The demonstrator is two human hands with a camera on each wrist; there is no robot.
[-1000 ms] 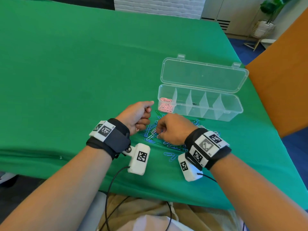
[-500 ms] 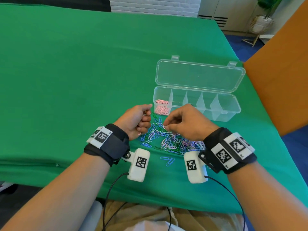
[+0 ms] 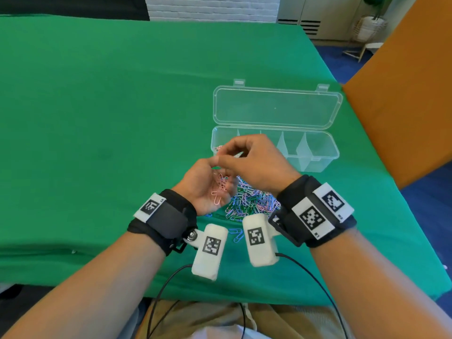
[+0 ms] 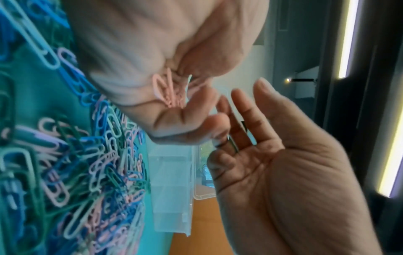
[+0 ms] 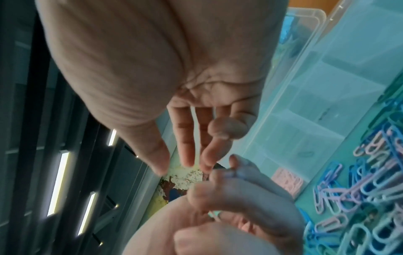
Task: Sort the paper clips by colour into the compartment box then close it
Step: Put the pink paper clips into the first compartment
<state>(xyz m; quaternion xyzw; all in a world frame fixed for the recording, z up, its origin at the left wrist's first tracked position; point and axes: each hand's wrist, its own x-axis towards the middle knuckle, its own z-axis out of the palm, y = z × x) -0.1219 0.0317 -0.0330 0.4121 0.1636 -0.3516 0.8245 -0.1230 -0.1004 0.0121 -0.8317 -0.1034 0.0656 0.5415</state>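
Note:
My left hand (image 3: 206, 183) is turned palm up just above the mixed pile of paper clips (image 3: 252, 201), its fingers cupped round several pink paper clips (image 3: 220, 189). The left wrist view shows those pink paper clips (image 4: 167, 91) cradled in the curled fingers. My right hand (image 3: 256, 162) hovers over the left fingertips with loose fingers; its palm (image 4: 283, 172) shows nothing held. The clear compartment box (image 3: 315, 152) stands behind with its lid (image 3: 276, 106) laid open. Pink clips (image 3: 218, 148) lie in its leftmost compartment; the visible others look bare.
Two loose blue clips (image 3: 237, 234) lie near the wrist cameras. An orange panel (image 3: 403, 94) rises at the right of the green table (image 3: 97, 106). The table's near edge runs just under my forearms, with cables hanging there.
Both hands have lifted off the pile. The left hand has turned palm up and opened into a cup with pink clips in it. The right hand has moved from the pile over the left fingers.

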